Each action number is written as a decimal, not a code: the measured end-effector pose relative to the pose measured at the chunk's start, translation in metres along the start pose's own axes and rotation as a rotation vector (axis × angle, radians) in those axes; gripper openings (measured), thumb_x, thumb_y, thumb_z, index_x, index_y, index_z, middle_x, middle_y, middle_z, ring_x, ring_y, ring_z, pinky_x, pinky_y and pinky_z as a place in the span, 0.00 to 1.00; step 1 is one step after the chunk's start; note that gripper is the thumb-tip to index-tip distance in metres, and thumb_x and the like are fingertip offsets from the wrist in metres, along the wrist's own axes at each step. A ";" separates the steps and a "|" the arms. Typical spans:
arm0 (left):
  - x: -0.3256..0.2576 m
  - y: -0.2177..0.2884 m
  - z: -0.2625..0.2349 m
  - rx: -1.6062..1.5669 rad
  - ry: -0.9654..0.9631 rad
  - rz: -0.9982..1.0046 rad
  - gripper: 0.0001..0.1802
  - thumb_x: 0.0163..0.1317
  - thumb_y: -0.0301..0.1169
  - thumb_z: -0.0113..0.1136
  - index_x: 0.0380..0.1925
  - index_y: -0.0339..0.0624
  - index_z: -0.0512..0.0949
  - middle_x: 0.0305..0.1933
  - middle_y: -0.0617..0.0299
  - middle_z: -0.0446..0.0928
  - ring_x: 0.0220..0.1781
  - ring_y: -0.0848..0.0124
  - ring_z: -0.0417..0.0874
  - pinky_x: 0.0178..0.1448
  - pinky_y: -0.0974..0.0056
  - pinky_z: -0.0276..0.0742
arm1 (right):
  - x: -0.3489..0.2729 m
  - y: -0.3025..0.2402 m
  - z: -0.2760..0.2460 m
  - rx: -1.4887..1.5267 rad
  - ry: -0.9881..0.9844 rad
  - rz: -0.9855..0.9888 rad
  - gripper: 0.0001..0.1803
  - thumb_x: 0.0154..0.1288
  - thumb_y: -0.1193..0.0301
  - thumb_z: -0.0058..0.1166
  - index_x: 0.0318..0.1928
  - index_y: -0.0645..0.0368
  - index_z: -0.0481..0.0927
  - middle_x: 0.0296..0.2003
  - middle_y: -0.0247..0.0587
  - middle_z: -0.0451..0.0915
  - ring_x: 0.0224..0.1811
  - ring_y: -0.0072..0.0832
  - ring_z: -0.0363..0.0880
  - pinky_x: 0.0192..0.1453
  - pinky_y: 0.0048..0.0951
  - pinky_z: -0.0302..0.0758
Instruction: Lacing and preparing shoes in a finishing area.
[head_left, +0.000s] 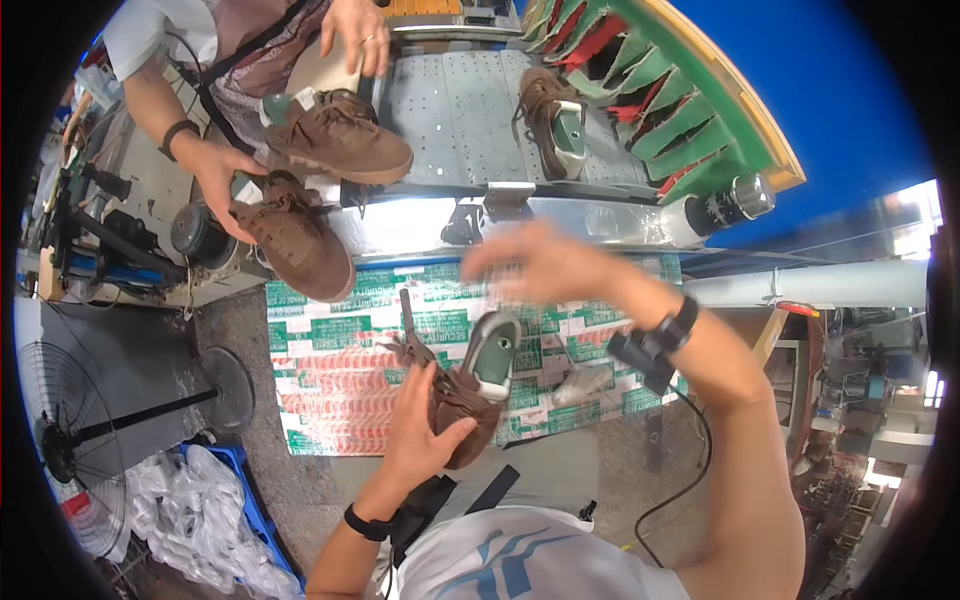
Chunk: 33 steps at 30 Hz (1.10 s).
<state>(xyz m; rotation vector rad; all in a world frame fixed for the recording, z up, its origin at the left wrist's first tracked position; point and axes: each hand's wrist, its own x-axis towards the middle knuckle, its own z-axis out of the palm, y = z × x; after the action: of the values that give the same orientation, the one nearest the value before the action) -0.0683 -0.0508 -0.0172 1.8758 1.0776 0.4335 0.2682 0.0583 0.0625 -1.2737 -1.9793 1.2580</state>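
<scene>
My left hand (418, 432) grips a brown lace-up shoe (462, 405), thumb on one side and fingers on the other. A green shoe last (497, 352) sits in the shoe's opening, and a dark strip or tongue sticks up beside it. Just beyond the shoe, my right hand (540, 262) is smeared by motion over the table's far edge, so its fingers cannot be read. Both hands are above a table covered with green, white and red printed tape (330, 350).
Across the table, a co-worker's hand (215, 180) holds one brown shoe (300, 245), with another shoe (345, 140) beside it. A third shoe (552, 122) rests on the grey conveyor (450, 110), near a green-flapped tunnel (690, 120). A fan (80, 440) stands left, by a blue crate (262, 510).
</scene>
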 end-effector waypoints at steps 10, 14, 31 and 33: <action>-0.027 0.015 0.054 -0.065 0.045 -0.213 0.54 0.59 0.32 0.81 0.82 0.32 0.61 0.80 0.35 0.69 0.82 0.39 0.68 0.85 0.43 0.63 | 0.043 0.157 -0.126 0.036 0.900 0.641 0.32 0.62 0.49 0.80 0.49 0.67 0.91 0.42 0.42 0.90 0.42 0.29 0.84 0.45 0.34 0.78; -0.034 0.019 0.074 -0.182 -0.047 -0.252 0.50 0.65 0.33 0.77 0.81 0.29 0.60 0.80 0.33 0.67 0.83 0.38 0.67 0.86 0.43 0.62 | 0.023 0.174 -0.139 0.219 0.931 0.584 0.31 0.63 0.51 0.80 0.56 0.63 0.88 0.45 0.36 0.89 0.41 0.30 0.84 0.44 0.35 0.78; -0.039 0.005 0.057 0.074 -0.170 0.015 0.27 0.67 0.27 0.70 0.63 0.34 0.72 0.48 0.38 0.80 0.58 0.34 0.80 0.61 0.36 0.75 | -0.139 -0.032 -0.010 0.664 0.626 0.397 0.27 0.78 0.62 0.66 0.67 0.69 0.83 0.57 0.43 0.89 0.58 0.29 0.88 0.67 0.30 0.79; -0.067 0.014 0.068 0.056 -0.125 -0.004 0.20 0.70 0.28 0.68 0.57 0.35 0.73 0.43 0.39 0.80 0.51 0.35 0.81 0.55 0.36 0.76 | -0.091 -0.069 0.005 0.477 0.127 0.359 0.34 0.73 0.60 0.70 0.70 0.71 0.81 0.58 0.42 0.89 0.60 0.26 0.85 0.69 0.30 0.77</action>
<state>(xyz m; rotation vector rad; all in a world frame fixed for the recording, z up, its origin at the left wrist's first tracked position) -0.0539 -0.1446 -0.0331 1.9225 1.0194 0.2821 0.2755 -0.0348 0.1287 -1.4460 -1.2860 1.6455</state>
